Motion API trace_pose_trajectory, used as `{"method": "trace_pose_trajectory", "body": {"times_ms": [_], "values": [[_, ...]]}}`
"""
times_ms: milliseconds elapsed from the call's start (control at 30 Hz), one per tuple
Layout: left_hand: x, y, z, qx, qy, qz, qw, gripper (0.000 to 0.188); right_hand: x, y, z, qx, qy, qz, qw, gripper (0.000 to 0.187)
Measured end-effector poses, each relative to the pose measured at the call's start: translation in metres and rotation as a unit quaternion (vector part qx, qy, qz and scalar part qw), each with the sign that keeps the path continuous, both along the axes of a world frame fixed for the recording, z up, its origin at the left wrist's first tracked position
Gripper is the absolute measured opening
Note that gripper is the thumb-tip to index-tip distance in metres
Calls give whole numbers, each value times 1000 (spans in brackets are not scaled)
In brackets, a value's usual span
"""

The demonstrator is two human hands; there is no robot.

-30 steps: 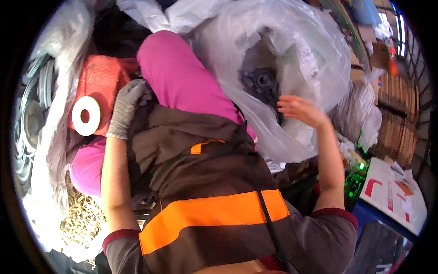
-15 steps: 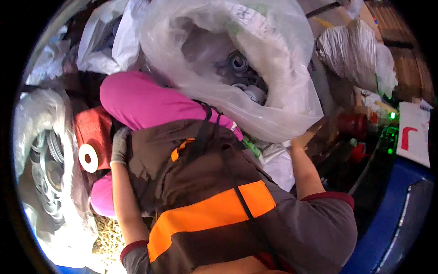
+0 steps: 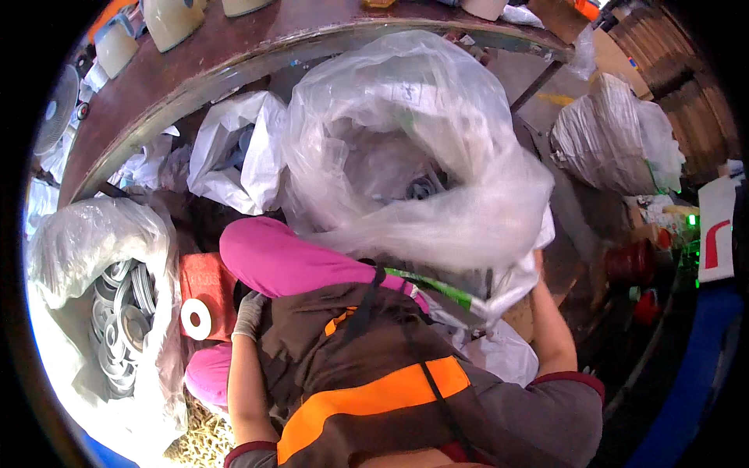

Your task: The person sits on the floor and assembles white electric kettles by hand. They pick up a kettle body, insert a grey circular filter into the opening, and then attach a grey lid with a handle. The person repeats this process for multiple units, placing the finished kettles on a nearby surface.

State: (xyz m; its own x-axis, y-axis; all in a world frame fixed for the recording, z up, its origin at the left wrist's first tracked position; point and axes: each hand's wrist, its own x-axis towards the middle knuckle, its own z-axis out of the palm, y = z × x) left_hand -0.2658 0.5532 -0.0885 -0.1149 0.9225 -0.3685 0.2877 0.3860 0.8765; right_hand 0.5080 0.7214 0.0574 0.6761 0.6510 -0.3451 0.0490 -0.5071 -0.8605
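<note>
Apparently the person is working at the clear plastic bag (image 3: pixel 499 187), which is standing just beyond the pink-trousered leg (image 3: pixel 296 257); the right hand (image 3: pixel 538 264) is lying at its near right edge, mostly hidden, so its spread and any hold on the plastic are not showing. Gloved, the left hand (image 3: pixel 248 315) is resting beside the red block (image 3: pixel 204 277), its fingers partly covered and their curl or contents unclear. The next move is probably calling for a firm hold on that edge. The bag is looking cloudy, crumpled and wide-mouthed, grey parts (image 3: pixel 421 187) lying deep inside
</note>
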Motion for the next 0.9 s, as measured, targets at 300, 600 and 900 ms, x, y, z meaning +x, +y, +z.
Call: {"method": "trace_pose_trajectory", "body": {"times_ms": [300, 600, 900], "values": [[-72, -5, 24, 166, 367, -179, 898, 30, -373, 76, 236, 399, -195, 471, 762, 33], [1, 10, 155, 31, 166, 199, 965, 25, -355, 65, 193, 308, 33, 382, 871, 32], [138, 170, 294, 362, 230, 19, 903, 78, -225, 51, 173, -42, -290, 403, 867, 67]]}}
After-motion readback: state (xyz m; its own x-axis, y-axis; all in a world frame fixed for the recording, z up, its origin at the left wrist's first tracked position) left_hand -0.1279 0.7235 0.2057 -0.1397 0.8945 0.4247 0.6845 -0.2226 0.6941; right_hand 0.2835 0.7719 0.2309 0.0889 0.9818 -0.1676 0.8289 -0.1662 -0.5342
